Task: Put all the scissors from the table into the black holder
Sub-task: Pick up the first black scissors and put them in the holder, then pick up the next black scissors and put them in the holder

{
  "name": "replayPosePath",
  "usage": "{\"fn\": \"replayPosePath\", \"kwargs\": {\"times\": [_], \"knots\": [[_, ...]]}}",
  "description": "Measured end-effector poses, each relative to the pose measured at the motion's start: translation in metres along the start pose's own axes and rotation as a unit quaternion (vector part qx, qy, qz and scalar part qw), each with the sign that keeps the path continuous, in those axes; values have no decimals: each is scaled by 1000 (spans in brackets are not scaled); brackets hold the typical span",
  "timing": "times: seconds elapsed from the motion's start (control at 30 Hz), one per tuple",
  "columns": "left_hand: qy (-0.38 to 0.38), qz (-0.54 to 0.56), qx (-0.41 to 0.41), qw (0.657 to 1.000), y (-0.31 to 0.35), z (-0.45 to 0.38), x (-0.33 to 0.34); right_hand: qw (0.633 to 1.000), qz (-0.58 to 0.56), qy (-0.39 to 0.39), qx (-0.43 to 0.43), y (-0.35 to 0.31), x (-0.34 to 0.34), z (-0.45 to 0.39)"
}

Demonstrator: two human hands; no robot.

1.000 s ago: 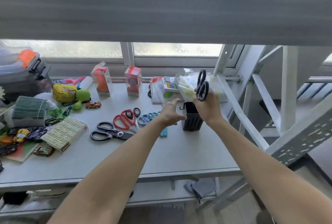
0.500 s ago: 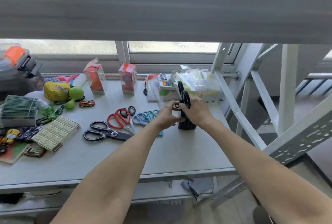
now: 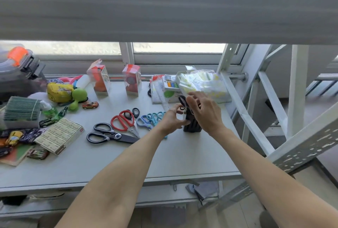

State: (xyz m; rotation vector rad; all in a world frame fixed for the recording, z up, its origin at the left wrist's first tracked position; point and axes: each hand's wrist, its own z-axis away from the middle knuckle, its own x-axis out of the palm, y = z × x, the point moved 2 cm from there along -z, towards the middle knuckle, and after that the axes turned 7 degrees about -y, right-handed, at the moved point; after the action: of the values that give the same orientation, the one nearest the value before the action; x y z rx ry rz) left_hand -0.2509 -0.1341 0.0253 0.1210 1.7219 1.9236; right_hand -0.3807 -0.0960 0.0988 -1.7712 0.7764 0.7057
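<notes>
Both hands meet at the black holder (image 3: pixel 192 126), which stands upright on the grey table (image 3: pixel 182 154) toward its right edge, at about two o'clock from the table's middle. The left hand (image 3: pixel 172 120) wraps the holder's left side, fingers curled against it. The right hand (image 3: pixel 204 112) arches over the top with its fingers spread loose; black scissors (image 3: pixel 182 100) stand handle-up in the holder beneath it, and I cannot tell whether the fingers grip them or merely touch.

At nine o'clock from the holder, scissors lie flat on the table: a small blue and teal cluster (image 3: pixel 150 119) just beside the left wrist, then red-handled scissors (image 3: pixel 124 120), then large black-handled scissors (image 3: pixel 109 134) nearest the front. Two small black oval loops (image 3: pixel 131 113) sit at the red pair's handles.

The front half of the table is bare, open right up to its near edge. At twelve o'clock from the holder a clear bag of pale packets (image 3: pixel 201 83) crowds close. A slanted white frame strut (image 3: pixel 243 110) runs just beyond the table's right edge, near the right hand.
</notes>
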Motion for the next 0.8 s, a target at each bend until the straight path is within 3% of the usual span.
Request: {"fn": "replayPosePath", "kwargs": {"times": [0.2,0.37,0.47,0.53,0.63,0.73,0.8], "knots": [[-16,1,-2,1000,-3,2,-4,982,-93,161,-34,-35,-20,-16],[8,8,-19,1000,-19,27,-36,979,-79,157,-105,-82,0,-25],[114,12,-17,993,-35,51,-75,977,-81,140,-137,-102,20,-19],[243,-1,-34,969,-52,70,-105,982,-71,88,-152,-110,44,-12],[397,-104,-108,905,-79,101,-144,988,-19,-104,-116,-113,98,1],[431,-193,-220,854,-97,126,-166,955,66,-276,-88,-114,150,13],[398,-205,-286,847,-105,134,-174,939,107,-315,-85,-117,172,17]]}}
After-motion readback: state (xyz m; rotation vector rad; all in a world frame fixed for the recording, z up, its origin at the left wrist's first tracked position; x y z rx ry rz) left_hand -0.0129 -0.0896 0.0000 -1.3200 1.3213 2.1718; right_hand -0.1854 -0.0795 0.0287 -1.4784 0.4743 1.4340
